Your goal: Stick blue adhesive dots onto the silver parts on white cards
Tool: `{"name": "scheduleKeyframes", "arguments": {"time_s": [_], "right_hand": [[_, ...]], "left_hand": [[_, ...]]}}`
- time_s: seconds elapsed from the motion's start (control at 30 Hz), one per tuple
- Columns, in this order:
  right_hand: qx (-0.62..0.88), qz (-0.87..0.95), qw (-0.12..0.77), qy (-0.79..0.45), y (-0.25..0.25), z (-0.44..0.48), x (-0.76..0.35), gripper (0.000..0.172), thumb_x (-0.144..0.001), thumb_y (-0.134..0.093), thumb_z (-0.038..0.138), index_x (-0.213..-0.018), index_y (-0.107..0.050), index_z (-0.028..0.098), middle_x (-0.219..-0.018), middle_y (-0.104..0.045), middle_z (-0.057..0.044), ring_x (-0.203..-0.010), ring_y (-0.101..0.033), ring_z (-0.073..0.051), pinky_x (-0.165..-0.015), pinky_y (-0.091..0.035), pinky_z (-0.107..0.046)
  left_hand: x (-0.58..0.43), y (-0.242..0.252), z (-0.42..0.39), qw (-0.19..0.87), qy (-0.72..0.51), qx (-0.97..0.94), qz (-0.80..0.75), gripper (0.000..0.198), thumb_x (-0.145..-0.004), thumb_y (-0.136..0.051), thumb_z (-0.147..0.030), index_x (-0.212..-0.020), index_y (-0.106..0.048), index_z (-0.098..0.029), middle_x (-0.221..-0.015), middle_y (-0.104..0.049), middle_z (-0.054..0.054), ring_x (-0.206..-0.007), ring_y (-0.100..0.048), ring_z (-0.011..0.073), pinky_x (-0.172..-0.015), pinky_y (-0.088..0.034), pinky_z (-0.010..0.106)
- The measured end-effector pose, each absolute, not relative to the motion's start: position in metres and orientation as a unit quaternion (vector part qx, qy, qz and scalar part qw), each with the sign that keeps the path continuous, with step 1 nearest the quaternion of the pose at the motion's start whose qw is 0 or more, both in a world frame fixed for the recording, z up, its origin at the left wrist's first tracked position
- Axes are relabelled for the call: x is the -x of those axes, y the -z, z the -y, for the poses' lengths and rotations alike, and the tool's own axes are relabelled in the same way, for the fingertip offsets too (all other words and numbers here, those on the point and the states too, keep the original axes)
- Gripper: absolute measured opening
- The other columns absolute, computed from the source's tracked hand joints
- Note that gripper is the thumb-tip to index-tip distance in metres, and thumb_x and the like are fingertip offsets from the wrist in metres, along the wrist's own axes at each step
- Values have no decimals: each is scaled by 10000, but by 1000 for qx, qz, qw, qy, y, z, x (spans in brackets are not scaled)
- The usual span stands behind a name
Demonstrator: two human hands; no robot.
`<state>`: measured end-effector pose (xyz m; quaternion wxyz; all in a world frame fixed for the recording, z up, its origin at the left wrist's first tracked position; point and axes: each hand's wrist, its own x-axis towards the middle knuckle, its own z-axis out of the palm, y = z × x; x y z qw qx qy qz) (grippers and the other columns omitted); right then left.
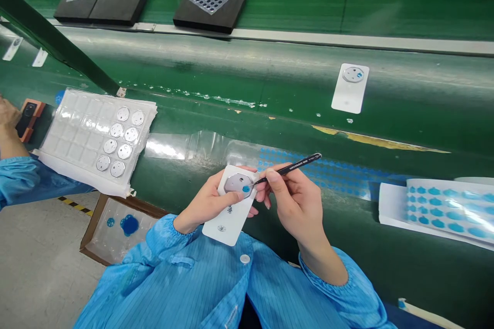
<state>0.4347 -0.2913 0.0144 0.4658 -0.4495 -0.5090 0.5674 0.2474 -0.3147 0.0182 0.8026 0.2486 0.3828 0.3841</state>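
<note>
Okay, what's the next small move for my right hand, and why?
Perhaps gently press the blue dot flat on the silver disc with the black tweezers. Your right hand holds their tip right by the dot, your left hand holds the white card, and a similar card, lying farther off, has a blue patch on its own disc.

A white card [221, 230] bearing a silvery disc [233, 182] is held in the grip of the left hand [206, 201], thumb beside the disc's blue dot [246, 188]. Black tweezers [296, 165] are pinched in the grip of the right hand [301, 203], tip near the dot. On the desk [170, 182], a clear tray [79, 133] is partly filled with discs [124, 151].
</note>
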Motion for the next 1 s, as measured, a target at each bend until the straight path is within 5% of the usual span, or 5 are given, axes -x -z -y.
{"name": "scheduleKeyframes", "arguments": {"time_s": [0.47,0.6,0.73,1.0], "right_hand": [[456,580,467,-487,-10,298,-437,120,-1074,-610,284,-1016,-683,209,-745,-694,-1,-553,-655,-125,-475,-551,-238],[441,581,559,-394,-10,300,-435,128,-1068,-583,243,-995,-688,229,-815,-662,-27,-641,-643,-163,-524,-519,-305],[420,558,643,-316,-9,295,-430,181,-1067,-547,253,-923,-655,243,-854,-611,-41,-816,-649,-230,-753,-546,-418],[483,546,449,-516,7,298,-422,222,-1041,-619,410,-1186,-672,250,-994,-565,-34,-875,-578,-191,-763,-516,-322]], "left_hand": [[-253,-19,314,769,-387,-266,-433,516,-893,-837,-341,-1350,-658,-183,-1044,-778,89,-807,-802,251,-747,-690,364],[-254,-15,313,749,-393,-254,-469,499,-858,-859,-414,-1242,-689,-145,-1033,-797,129,-827,-804,286,-738,-675,368],[-256,-11,311,736,-418,-217,-487,494,-812,-881,-446,-1121,-697,-108,-903,-794,143,-787,-798,317,-696,-663,391],[-260,-7,310,676,-479,-207,-520,452,-788,-864,-405,-1105,-693,-133,-929,-773,83,-763,-741,217,-687,-589,295]]}}
